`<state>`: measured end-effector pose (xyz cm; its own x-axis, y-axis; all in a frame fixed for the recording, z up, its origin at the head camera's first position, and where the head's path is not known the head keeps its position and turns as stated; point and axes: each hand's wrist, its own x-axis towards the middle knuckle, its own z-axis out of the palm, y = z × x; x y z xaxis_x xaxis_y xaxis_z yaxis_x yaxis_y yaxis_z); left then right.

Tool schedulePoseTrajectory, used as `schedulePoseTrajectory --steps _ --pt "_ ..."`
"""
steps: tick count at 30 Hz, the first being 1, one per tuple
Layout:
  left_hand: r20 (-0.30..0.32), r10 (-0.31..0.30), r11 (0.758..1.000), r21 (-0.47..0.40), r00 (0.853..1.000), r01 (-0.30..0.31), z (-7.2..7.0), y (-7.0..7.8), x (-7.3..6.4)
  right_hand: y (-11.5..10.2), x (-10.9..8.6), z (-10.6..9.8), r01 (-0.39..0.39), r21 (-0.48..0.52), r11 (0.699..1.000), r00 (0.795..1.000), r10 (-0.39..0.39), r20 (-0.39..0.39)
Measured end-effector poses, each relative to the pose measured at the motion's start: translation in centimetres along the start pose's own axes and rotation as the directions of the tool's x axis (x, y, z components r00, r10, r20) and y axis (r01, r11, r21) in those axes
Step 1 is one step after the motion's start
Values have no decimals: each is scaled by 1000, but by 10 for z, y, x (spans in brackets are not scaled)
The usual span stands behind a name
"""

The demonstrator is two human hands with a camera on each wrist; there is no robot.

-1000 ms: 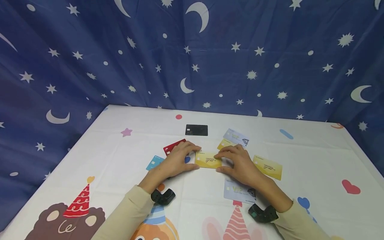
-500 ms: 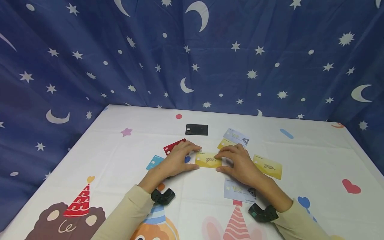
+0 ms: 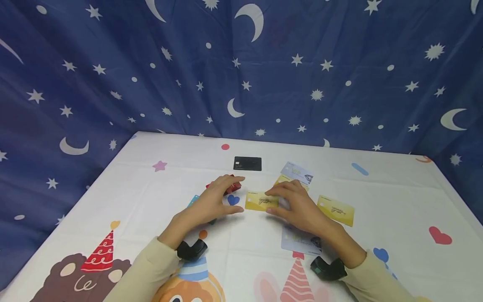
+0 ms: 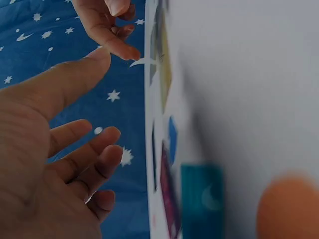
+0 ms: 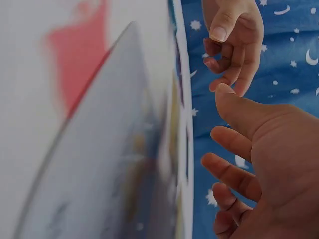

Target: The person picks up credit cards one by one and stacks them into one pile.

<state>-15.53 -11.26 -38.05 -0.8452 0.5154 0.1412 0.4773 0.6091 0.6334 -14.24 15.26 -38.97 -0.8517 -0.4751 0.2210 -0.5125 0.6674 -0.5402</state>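
A gold card lies flat on the white tablecloth, in the middle of the head view. My right hand hovers at its right end, thumb and fingers spread and overlapping it in this view. To the card's left, my left hand is spread apart from it, holding nothing. That hand partly covers a red card and a light blue card. Both wrist views show relaxed, empty fingers. In the right wrist view, a silver card lies close below the right hand.
A black VIP card lies at the back. Behind my right hand, a silver VIP card overlaps another gold card. A further gold card lies to the right. A starry blue curtain stands behind the table.
My left hand has drawn back to the left from the middle gold card, uncovering more of the red card. The right hand has shifted slightly left; the gold card stays put.
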Motion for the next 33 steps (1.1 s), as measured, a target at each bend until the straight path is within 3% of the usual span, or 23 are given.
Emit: schedulePoseTrajectory --steps 7,17,26,33 --pt "-26 -59 998 0 998 59 -20 -5 -21 -25 10 6 -5 56 998 1000 5 -7" --pt "-42 -129 992 10 991 129 -39 -23 -48 -53 24 26 -13 142 990 1000 10 23" --pt "-76 -106 994 23 991 108 -46 -38 -60 -68 32 47 -15 125 992 998 7 67" --pt "-63 -93 996 -14 994 92 -48 -56 -62 -77 37 61 -22 117 993 996 11 88"
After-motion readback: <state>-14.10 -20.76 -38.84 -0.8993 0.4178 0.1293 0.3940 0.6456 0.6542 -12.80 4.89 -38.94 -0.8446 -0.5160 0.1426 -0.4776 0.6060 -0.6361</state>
